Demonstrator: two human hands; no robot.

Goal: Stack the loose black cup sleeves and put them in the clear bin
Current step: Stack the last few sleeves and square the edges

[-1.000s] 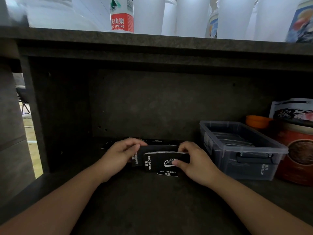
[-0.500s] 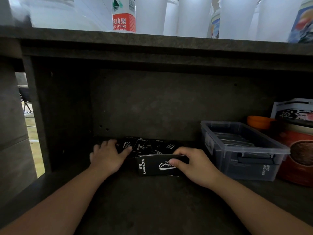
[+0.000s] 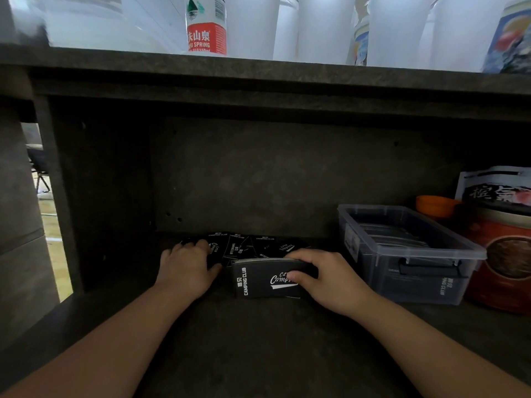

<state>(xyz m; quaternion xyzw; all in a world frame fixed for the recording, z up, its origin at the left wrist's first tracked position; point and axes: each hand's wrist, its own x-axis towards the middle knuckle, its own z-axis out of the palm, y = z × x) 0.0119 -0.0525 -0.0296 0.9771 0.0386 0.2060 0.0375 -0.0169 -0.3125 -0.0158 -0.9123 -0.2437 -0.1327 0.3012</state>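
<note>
Right hand (image 3: pixel 324 278) pinches the stacked sleeves (image 3: pixel 265 278) upright on edge, left of the clear bin (image 3: pixel 402 254). Left hand (image 3: pixel 188 268) lies with straight fingers on the loose sleeves (image 3: pixel 247 247) behind the stack. Risk: one-handed grip lets the stack fan out or topple; the flat hand may scatter the loose ones.

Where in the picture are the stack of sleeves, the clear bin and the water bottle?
stack of sleeves (image 3: pixel 258 281): head view, on its printed front face.
clear bin (image 3: pixel 413 278): head view, on its near front wall.
water bottle (image 3: pixel 206 37): head view, on its red label.
</note>
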